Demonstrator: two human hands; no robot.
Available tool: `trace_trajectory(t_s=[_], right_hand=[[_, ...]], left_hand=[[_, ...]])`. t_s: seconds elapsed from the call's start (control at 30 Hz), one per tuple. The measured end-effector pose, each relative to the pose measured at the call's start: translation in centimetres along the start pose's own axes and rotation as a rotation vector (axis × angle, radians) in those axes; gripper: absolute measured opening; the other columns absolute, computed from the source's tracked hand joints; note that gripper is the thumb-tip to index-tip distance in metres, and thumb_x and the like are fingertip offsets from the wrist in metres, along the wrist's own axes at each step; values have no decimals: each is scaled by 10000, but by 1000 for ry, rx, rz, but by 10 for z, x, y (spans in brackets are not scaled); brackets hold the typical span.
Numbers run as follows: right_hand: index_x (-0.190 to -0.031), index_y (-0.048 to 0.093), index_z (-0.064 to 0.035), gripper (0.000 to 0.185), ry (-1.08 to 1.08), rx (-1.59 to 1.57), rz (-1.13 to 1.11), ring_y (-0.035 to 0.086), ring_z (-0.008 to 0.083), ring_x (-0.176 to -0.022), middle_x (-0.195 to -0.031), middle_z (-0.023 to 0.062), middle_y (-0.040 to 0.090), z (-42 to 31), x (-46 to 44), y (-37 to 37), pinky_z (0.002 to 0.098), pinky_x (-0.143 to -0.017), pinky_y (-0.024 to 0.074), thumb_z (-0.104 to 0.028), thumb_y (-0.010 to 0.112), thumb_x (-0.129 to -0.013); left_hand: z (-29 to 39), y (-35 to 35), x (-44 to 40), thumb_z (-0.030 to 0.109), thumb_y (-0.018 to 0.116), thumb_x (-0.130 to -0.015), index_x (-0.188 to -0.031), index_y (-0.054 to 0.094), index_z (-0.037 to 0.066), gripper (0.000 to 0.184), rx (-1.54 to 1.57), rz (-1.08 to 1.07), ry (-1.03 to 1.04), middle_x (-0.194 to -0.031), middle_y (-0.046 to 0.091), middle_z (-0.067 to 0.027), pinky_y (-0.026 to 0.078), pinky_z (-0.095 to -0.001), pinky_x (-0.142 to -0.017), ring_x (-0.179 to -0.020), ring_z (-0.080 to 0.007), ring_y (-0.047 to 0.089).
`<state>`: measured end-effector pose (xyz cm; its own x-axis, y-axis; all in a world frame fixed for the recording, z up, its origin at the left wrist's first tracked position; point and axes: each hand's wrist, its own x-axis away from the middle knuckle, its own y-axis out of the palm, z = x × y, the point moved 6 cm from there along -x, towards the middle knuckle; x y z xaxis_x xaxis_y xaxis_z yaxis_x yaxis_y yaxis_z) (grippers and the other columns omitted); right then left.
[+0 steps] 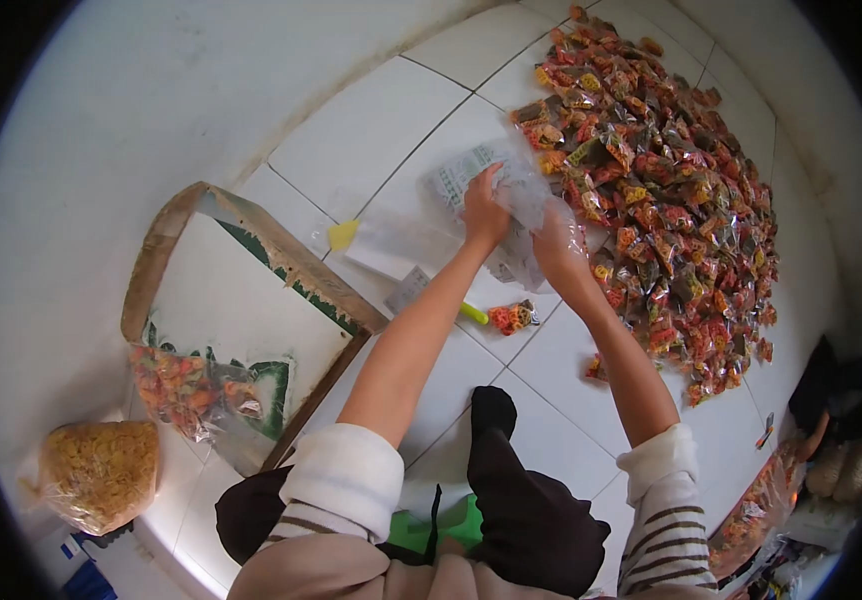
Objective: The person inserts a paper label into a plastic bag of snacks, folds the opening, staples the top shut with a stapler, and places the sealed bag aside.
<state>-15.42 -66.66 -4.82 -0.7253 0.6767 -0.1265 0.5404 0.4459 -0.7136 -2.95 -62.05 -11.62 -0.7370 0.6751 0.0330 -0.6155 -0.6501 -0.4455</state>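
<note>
A clear plastic bag [525, 200] with green print on part of it is stretched between my hands, above the tiled floor. My left hand [486, 207] is closed on the bag's left side. On the other side, my right hand [561, 245] has shiny plastic lying over it and seems partly inside the bag; its fingers are hidden. Below the hands, a small packet of red and yellow snacks [513, 318] lies beside a bright green stick-like thing [474, 313]. Flat clear plastic [401, 245] and a yellow piece [343, 235] lie to the left.
A large heap of small snack packets [661, 210] covers the right side. At left stands an open cardboard box [296, 265] with a bag of red-orange snacks [186, 390] at its edge. A full bag of yellow snacks [101, 475] sits lower left. More bags [756, 510] lie lower right.
</note>
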Motion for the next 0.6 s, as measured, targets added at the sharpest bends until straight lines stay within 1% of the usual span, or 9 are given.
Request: trace_trajectory(t_s=[0.03, 0.07, 0.13, 0.2, 0.23, 0.3, 0.37, 0.5, 0.6], right_hand=[[-987, 476, 54, 280, -25, 76, -7, 531, 421, -823, -865, 283, 549, -12, 1, -6, 464, -707, 409, -12, 501, -716], [-932, 466, 78, 223, -52, 148, -14, 535, 433, -745, -782, 294, 545, -21, 1, -9, 483, -638, 402, -9, 456, -727], [-941, 459, 73, 236, 7, 157, -45, 536, 441, -732, -758, 293, 546, -17, -2, -8, 494, -629, 402, 11, 467, -714], [-950, 451, 69, 254, 68, 165, -70, 538, 449, -718, -734, 292, 547, -5, -2, -5, 505, -620, 402, 31, 479, -700], [-976, 437, 61, 288, -20, 137, 10, 541, 453, -713, -723, 290, 551, -6, -2, -6, 510, -620, 406, 45, 483, -692], [-1002, 422, 54, 325, -104, 108, 81, 543, 457, -709, -712, 289, 555, -9, 4, -3, 515, -620, 410, 60, 488, -684], [-1045, 402, 22, 392, 70, 6, 17, 552, 451, -718, -714, 282, 563, -5, 9, 6, 518, -620, 416, 68, 506, -670], [-1093, 382, -27, 429, 46, 5, 8, 561, 440, -716, -710, 272, 567, 10, 13, 22, 510, -620, 425, 26, 525, -692], [-1104, 407, -97, 405, 107, 258, -102, 572, 418, -706, -706, 261, 573, -20, 22, -7, 493, -604, 437, -19, 523, -724]], left_hand=[[14, -11, 0, 154, 523, -745, -1217, 428, 182, 482, 99, 48, 133, -1234, 445, -129, 304, -466, -968, -1173, -293, 398], [23, -16, -2, 154, 523, -745, -1217, 428, 182, 482, 99, 52, 135, -1234, 445, -129, 304, -466, -968, -1173, -293, 398], [58, -24, 1, 140, 536, -778, -1173, 461, 106, 403, 448, -94, 253, -1108, 526, -126, 343, -317, -952, -1078, -231, 486], [66, -18, 2, 110, 555, -765, -1145, 479, 92, 388, 379, -216, 330, -1092, 534, -116, 359, -320, -938, -1055, -216, 500], [69, -12, 3, 81, 574, -753, -1118, 498, 79, 373, 308, -332, 404, -1077, 543, -106, 375, -322, -923, -1033, -201, 514], [59, -10, 2, 79, 582, -754, -1081, 520, 66, 332, 229, -314, 370, -1065, 554, -96, 387, -310, -909, -1012, -194, 527], [49, -4, 4, 77, 589, -756, -1043, 542, 53, 292, 155, -303, 338, -1052, 564, -86, 398, -297, -896, -991, -188, 540], [31, -1, 15, 78, 577, -783, -988, 570, 48, 207, 229, -224, 257, -986, 595, -71, 421, -283, -845, -936, -191, 566], [22, -5, 11, 90, 568, -798, -990, 568, 45, 197, 319, -124, 178, -974, 601, -72, 428, -286, -819, -912, -188, 573]])
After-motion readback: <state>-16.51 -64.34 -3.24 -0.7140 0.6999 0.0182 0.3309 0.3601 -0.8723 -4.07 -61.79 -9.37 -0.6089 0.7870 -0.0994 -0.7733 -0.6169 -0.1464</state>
